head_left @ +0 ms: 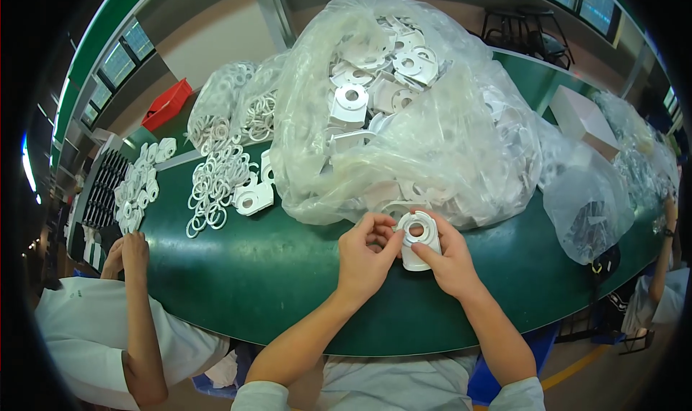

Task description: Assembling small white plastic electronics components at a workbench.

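Note:
Above the green table I hold up a white plastic part with a rounded top, a flat lower end and a round hole. My right hand grips its right side, thumb across the front. My left hand is closed at its left edge, thumb and forefinger pinching there and the other fingers curled. Whether a separate ring sits around the hole I cannot tell. Just behind my hands, a big clear plastic bag bulges with similar white parts.
Left of the bag lie a heap of white rings and a few loose white parts. Smaller bags, a red bin and a white box stand farther off. A co-worker's hands are at the left table edge; another person's arm shows far right.

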`<state>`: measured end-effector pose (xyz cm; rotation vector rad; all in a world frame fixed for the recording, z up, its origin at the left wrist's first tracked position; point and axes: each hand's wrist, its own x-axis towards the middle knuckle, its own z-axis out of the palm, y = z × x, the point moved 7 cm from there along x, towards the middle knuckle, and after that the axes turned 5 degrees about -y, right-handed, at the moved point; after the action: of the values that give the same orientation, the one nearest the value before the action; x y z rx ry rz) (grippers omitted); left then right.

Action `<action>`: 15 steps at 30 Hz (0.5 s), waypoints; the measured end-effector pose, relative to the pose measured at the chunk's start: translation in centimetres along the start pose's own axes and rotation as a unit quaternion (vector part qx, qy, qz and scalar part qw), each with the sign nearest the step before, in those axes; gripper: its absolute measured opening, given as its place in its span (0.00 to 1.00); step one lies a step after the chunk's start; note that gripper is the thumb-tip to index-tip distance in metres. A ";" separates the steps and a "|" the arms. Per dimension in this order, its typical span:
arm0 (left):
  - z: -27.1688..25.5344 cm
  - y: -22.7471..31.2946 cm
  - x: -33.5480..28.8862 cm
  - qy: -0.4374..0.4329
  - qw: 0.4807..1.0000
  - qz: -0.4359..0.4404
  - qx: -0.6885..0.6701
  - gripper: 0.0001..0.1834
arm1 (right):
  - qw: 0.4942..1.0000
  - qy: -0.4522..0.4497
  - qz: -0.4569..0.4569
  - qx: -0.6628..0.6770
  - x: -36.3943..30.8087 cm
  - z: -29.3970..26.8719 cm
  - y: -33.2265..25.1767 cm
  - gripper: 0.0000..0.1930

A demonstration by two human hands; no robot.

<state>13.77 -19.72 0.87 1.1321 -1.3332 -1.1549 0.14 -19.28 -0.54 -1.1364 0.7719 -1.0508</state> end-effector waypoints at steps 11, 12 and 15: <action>-0.1 -0.5 0.2 -0.061 0.992 -0.011 -0.113 0.11 | 0.993 -0.071 0.025 0.086 -0.4 0.6 -1.3 0.39; -0.2 -0.5 0.1 -0.060 0.992 -0.011 -0.113 0.11 | 0.993 -0.072 0.026 0.086 -0.3 0.5 -1.0 0.39; -0.1 -0.2 0.2 -0.074 0.991 -0.006 -0.108 0.11 | 0.996 -0.071 0.019 0.046 -0.4 0.2 -1.0 0.38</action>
<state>13.87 -19.98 0.70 0.9121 -1.2789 -1.3787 -0.06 -18.92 0.44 -1.0999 0.6247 -0.9536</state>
